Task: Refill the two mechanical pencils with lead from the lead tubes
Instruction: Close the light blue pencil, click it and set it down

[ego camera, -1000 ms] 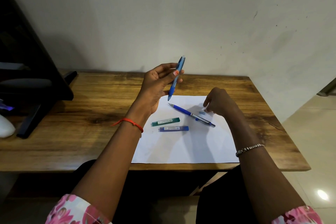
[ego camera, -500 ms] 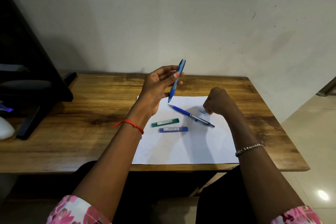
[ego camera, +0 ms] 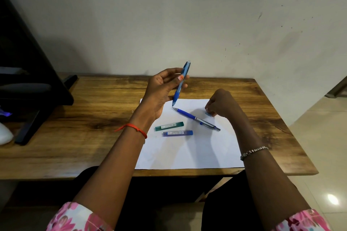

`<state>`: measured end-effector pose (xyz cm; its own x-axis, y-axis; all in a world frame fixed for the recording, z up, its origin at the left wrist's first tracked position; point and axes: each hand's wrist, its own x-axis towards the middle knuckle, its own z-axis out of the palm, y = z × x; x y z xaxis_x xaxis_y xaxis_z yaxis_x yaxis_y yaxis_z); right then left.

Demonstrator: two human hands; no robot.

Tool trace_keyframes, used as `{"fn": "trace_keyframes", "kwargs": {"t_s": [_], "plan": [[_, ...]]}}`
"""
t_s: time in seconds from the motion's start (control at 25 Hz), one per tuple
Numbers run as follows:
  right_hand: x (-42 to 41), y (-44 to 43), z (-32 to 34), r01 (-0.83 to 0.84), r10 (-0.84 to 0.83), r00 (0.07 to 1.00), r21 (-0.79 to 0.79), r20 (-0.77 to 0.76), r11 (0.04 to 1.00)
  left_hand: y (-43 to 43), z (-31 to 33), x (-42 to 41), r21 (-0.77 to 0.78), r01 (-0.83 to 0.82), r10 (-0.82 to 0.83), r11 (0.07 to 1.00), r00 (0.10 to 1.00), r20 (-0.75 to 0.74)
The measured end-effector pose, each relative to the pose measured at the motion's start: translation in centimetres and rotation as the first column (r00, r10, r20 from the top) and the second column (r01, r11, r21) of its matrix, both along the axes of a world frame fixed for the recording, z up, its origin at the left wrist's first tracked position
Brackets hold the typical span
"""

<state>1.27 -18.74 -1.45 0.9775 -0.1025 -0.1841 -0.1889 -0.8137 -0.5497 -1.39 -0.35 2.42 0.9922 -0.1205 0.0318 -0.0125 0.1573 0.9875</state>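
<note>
What has changed: right hand (ego camera: 221,103) has curled tighter over the small blue cap (ego camera: 207,113) on the paper (ego camera: 187,152); left hand (ego camera: 161,88) stays raised.
Hard to make out: right fingers are tucked under, so whether they pinch the cap or only touch it, I cannot tell.
Left fingers: grasping the light-blue pencil (ego camera: 181,84) mid-barrel, tip down, above the paper's far edge.
On the paper: dark-blue pencil (ego camera: 195,118), green lead tube (ego camera: 169,126), blue lead tube (ego camera: 178,133), untouched.

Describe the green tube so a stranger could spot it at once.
On the brown wooden table lies a white sheet of paper. Towards the sheet's left side, two slim plastic lead tubes lie side by side. The dark green lead tube is the one farther from the person; its neighbour, the blue lead tube, lies nearer.
</note>
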Motion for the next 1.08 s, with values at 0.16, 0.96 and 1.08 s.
{"fn": "trace_keyframes", "kwargs": {"t_s": [0.16,0.96,1.08], "plan": [[-0.1,-0.1,0.3,-0.005,0.007,1.000,0.045,-0.025,0.999,-0.1,0.0,0.0,0.004,0.002,-0.002,1.000,1.000,-0.001],[-1.9,0.9,3.8,-0.225,-0.255,0.887,0.842,0.385,0.491,-0.3,-0.4,0.0,0.104,0.044,-0.040,0.994,0.998,-0.039],[-2.0,1.1,3.8,-0.262,-0.230,0.882,0.832,0.412,0.488,-0.4,-0.4,-0.1,0.143,0.067,-0.064,0.987,0.998,-0.023]]}}
